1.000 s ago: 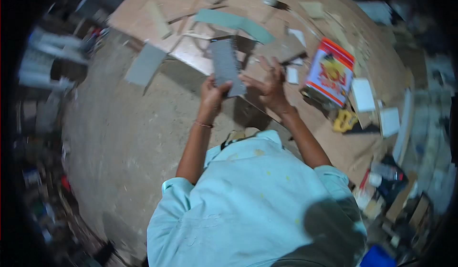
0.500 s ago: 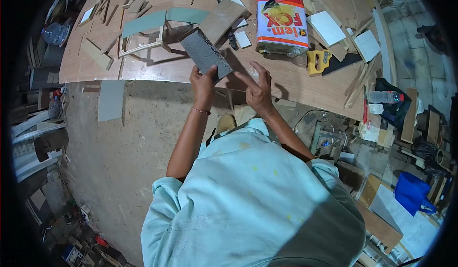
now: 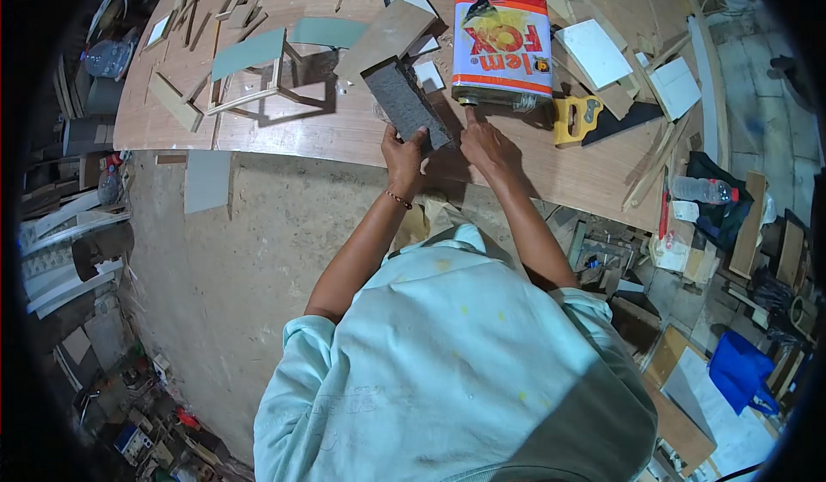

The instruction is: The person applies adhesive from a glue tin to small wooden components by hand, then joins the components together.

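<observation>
My left hand (image 3: 403, 157) is closed around the near end of a dark grey rectangular block (image 3: 398, 95) with rough edges, its thumb on the upper face. The block is held tilted near the table's front edge. To its right, my right hand (image 3: 489, 148) has its index finger stretched out, the fingertip right at the near end of a glue can (image 3: 502, 43). Its other fingers are mostly hidden under the hand. The can is orange, white and blue, with its lettering upside down to me. A wooden board (image 3: 385, 41) lies just beyond the block.
A yellow-handled saw (image 3: 576, 121) lies right of the can, near white panels (image 3: 595, 53). A small wooden frame (image 3: 277, 77) with green strips (image 3: 249, 53) stands to the left. Wood strips lie across the table (image 3: 344, 142). A plastic bottle (image 3: 701, 190) lies at the right.
My left hand has moved right with the grey block, which now points more away from me. My right hand has gone from beside the block to the near end of the glue can.
</observation>
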A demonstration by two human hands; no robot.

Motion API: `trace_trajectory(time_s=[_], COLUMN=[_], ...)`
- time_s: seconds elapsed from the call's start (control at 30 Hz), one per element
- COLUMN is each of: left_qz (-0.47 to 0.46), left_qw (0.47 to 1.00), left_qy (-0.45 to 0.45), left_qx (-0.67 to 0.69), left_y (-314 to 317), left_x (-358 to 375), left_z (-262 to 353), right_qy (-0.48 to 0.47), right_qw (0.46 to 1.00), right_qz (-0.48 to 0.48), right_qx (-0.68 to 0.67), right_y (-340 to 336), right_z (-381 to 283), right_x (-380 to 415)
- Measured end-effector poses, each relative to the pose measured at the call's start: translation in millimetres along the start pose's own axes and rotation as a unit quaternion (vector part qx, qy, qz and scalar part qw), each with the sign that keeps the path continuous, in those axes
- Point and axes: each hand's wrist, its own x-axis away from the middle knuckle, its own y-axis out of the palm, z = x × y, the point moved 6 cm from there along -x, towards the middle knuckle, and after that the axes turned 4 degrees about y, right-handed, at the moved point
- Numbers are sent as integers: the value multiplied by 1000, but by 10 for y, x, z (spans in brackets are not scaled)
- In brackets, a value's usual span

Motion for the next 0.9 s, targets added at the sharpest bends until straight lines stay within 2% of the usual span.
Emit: trace_trajectory(time_s=[0.1,0.27,0.4,0.63,0.73,0.8,0.9], left_qz=[17,37,32,42,39,49,53], left_qw=[1000,999,999,999,999,998,997], left_qy=[-21,-15,-14,-26,-23,-39,-45], left_qx=[-1,2,-17,-9,9,28,26], left_y=[-12,-37,-12,28,53,72,85], left_x=[46,53,49,64,66,75,85], left_z=[6,-7,-3,-43,-26,-16,44], right_qy=[29,21,26,24,4,-13,21], right_qw=[999,999,998,998,999,999,999], right_qz=[-25,-34,-58,-57,-43,12,-36], right_qx=[18,4,-12,0,-25,-35,-11], right_y=[-198,-60,-305,-134,-50,-112,-175], right_z=[-35,12,-101,6,29,-9,-83], right_x=[-42,-247,-136,-247,-266,-204,-136])
